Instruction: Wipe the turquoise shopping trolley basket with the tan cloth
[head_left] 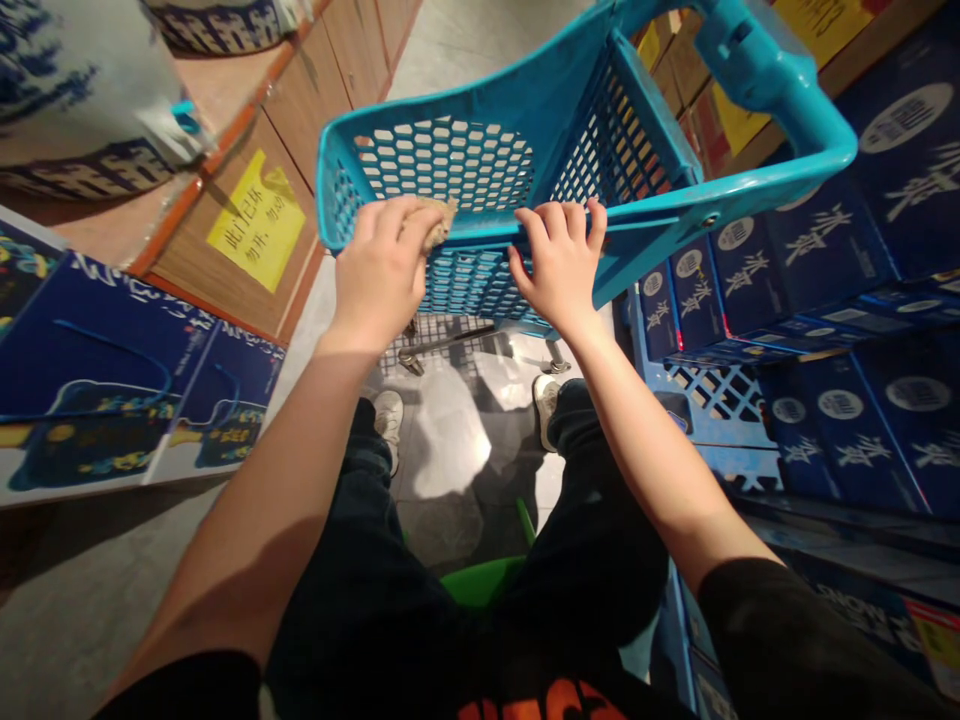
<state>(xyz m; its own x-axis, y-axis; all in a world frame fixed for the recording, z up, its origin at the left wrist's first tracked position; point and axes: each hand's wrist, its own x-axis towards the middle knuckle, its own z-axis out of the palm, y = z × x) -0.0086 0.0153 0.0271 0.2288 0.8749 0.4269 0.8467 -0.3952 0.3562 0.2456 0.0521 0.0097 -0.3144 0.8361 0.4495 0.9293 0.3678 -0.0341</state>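
A blue plastic shopping cart basket [450, 105] with honeycomb holes stands in front of me, its near rim running under both hands. My left hand [386, 255] is closed around a crumpled tan cloth [439, 225] and rests on the near rim at the left. Further right, my right hand [562, 250] lies over the same rim with its fingers spread, holding nothing. The cart's thick blue handle [795, 110] rises at the upper right.
Blue drink boxes [814, 240] are stacked along the right, some by a blue crate [720, 395]. At left are a wooden cabinet [292, 230] with a yellow sign, large blue-and-white jars [75, 90] and blue cartons [112, 370]. A green seat [480, 582] is under me.
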